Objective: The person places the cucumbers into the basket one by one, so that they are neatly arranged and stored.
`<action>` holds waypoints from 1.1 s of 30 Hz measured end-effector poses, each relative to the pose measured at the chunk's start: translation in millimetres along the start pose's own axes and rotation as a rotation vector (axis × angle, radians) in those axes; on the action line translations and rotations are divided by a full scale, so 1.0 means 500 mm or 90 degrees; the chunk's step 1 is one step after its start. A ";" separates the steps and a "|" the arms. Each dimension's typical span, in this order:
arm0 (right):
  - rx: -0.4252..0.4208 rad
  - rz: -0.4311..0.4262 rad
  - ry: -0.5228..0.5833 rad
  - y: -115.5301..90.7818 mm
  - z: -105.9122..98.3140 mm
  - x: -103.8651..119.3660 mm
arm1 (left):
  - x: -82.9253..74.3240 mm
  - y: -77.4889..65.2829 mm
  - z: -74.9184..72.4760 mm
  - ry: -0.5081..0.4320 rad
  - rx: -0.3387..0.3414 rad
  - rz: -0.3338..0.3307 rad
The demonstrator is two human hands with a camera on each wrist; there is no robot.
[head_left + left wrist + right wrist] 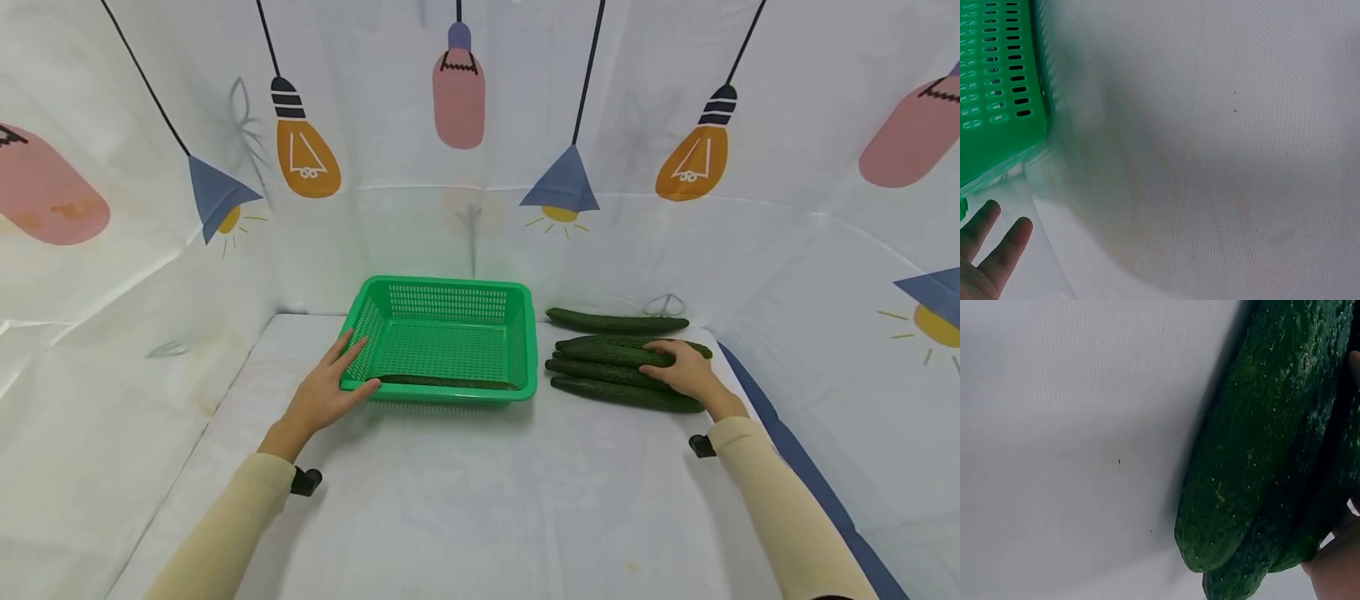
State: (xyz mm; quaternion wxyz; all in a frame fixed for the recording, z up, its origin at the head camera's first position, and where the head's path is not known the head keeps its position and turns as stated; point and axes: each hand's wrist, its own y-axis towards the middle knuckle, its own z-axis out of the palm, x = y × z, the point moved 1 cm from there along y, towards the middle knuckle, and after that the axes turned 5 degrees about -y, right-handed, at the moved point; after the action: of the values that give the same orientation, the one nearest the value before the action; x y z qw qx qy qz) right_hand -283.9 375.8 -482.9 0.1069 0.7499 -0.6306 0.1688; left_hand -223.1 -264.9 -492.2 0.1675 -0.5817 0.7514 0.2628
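A green plastic basket (pixel 450 397) stands at the back of the table with one cucumber (pixel 450 382) along its front inner wall. My left hand (pixel 321 398) is at its front left corner, fingers spread and fairly straight, thumb over the rim. In the left wrist view two fingertips show below the basket (pixel 997 140). To the right of the basket, my right hand (pixel 686 372) holds a cucumber (pixel 607 353) in a group of several, thumb on the near side, fingers over the top. The right wrist view shows the nearest cucumber (pixel 1241 456) large; most of that hand is outside it.
One cucumber (pixel 615 322) lies apart behind the group, close to the back wall. A white cloth (pixel 480 500) covers the table. Printed white sheeting (pixel 375 233) hangs at the back and sides. A blue strip (pixel 787 450) runs along the table's right edge.
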 end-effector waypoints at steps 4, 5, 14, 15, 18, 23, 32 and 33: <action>0.014 0.016 0.003 0.004 0.003 0.001 | 0.001 0.000 0.000 -0.001 -0.002 0.001; 0.016 0.018 0.005 0.005 0.003 0.000 | 0.000 0.000 0.000 -0.001 -0.002 0.001; 0.024 0.041 0.043 0.010 0.009 -0.007 | 0.001 -0.002 0.000 -0.004 -0.005 0.005; 0.023 0.041 0.045 0.009 0.009 -0.007 | 0.001 -0.001 0.000 -0.004 -0.005 0.005; 0.022 0.042 0.046 0.007 0.008 -0.006 | 0.002 0.000 0.001 -0.003 -0.005 0.006; 0.019 0.040 0.039 0.006 0.009 -0.007 | 0.001 0.000 0.001 -0.001 -0.002 0.007; 0.009 0.031 0.041 0.008 0.014 -0.017 | 0.001 0.000 0.000 0.003 -0.003 0.007; 0.010 0.032 0.041 0.008 0.014 -0.018 | 0.001 0.000 0.000 0.004 -0.002 0.008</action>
State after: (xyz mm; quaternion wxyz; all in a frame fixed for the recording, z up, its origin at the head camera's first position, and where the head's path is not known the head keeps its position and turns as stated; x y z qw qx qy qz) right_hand -288.3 380.3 -493.1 0.1169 0.7286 -0.6444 0.2006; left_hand -223.3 -265.4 -492.2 0.1628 -0.5781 0.7550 0.2632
